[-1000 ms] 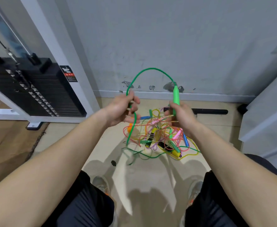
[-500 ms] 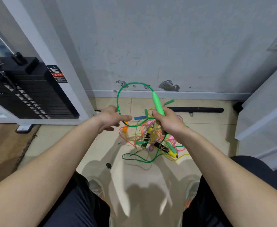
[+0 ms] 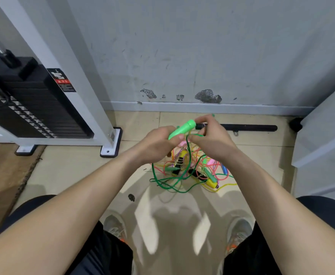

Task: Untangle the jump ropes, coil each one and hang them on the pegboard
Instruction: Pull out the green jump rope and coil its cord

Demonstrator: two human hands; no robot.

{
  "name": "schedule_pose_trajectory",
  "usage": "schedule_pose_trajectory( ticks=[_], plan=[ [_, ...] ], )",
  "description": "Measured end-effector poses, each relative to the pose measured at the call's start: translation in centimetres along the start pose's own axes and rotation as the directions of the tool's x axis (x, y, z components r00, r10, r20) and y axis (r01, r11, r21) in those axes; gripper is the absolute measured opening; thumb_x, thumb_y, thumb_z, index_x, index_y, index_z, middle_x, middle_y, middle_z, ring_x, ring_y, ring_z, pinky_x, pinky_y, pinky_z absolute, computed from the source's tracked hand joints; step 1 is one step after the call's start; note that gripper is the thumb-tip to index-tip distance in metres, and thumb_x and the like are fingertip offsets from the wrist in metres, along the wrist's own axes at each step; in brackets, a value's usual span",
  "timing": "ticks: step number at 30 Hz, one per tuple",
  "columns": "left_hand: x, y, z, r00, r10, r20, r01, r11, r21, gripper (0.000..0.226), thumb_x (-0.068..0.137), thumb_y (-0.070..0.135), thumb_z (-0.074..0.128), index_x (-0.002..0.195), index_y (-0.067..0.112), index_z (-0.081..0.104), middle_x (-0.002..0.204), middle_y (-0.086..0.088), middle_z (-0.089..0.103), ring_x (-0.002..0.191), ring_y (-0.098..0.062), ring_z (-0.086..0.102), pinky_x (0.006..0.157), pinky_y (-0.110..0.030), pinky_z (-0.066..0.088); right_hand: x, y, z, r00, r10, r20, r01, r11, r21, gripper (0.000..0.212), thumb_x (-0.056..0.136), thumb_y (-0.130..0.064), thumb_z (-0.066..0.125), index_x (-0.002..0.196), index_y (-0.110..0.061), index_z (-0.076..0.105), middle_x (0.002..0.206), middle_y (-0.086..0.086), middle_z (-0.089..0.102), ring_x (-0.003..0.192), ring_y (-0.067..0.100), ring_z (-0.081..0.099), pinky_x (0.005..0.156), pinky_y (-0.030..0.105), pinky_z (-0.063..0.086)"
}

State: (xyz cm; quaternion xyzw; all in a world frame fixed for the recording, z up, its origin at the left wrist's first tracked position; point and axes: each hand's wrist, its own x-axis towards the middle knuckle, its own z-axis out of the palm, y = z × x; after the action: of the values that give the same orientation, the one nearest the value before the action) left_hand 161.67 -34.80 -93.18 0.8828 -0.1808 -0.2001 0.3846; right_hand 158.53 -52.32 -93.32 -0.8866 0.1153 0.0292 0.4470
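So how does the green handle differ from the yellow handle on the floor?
The green handle is raised in the left hand, the right hand pinching its cord; the yellow handle lies on the floor. The green handle is above the tangle; the yellow handle sits in it. Both are rope handles.

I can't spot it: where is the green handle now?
Head view, centre: the green handle is held in the left hand, the right hand pinching its green rope, above the rope tangle.
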Motion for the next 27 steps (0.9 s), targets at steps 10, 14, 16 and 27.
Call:
schedule_pose_trajectory(
  ticks=[10,14,16,27],
  plan=[
    [0.0,0.8,-1.7,0.989,-0.101,0.110,0.145,0.470,-0.871,0.051,0.106,0.037,0.038,0.135,-0.004,0.047,0.125,-0.005,0.069,0.115,-0.021,0.067,0.072,-0.025,0.060,-1.9,-1.8,0.3,0.947,-0.013,0.321,-0.154,0.859,0.488,0.030,0.102,-0.028,0.040,0.104,-0.018,0.068,0.082,0.016,0.072,0.078,0.030,0.068,0.088,0.038,0.055],
    [0.7,-0.5,-1.7,0.913,-0.390,-0.123,0.125,0.552,-0.825,0.041,0.094,0.029,0.066,0.126,0.007,0.051,0.114,-0.002,0.070,0.102,-0.019,0.067,0.080,-0.030,0.058,-1.7,-1.2,0.4,0.986,-0.014,0.167,-0.043,0.942,0.334,0.018,0.099,-0.030,0.055,0.096,-0.018,0.068,0.062,0.000,0.049,0.062,0.017,0.041,0.059,0.029,0.034],
    [0.9,-1.4,-1.6,0.819,-0.460,-0.344,0.203,0.792,-0.575,0.076,0.082,0.029,0.080,0.140,0.011,0.034,0.128,-0.004,0.053,0.115,-0.022,0.055,0.099,-0.035,0.048,-1.6,-0.7,0.3,0.987,-0.058,0.149,0.018,0.967,0.255,0.012,0.097,-0.023,0.060,0.092,-0.020,0.070,0.058,-0.006,0.046,0.060,0.013,0.039,0.058,0.027,0.031],
    [-0.3,0.9,0.9,0.990,-0.032,0.140,0.062,0.973,-0.221,0.067,0.078,0.077,0.052,0.079,0.011,0.057,0.062,0.005,0.041,0.063,-0.017,0.038,0.059,-0.033,0.030,-1.6,-0.2,1.8,0.989,-0.125,0.084,0.102,0.966,0.237,0.026,0.079,-0.017,0.074,0.084,-0.017,0.049,0.057,-0.015,0.056,0.050,0.001,0.046,0.052,0.021,0.037]
  ],
)
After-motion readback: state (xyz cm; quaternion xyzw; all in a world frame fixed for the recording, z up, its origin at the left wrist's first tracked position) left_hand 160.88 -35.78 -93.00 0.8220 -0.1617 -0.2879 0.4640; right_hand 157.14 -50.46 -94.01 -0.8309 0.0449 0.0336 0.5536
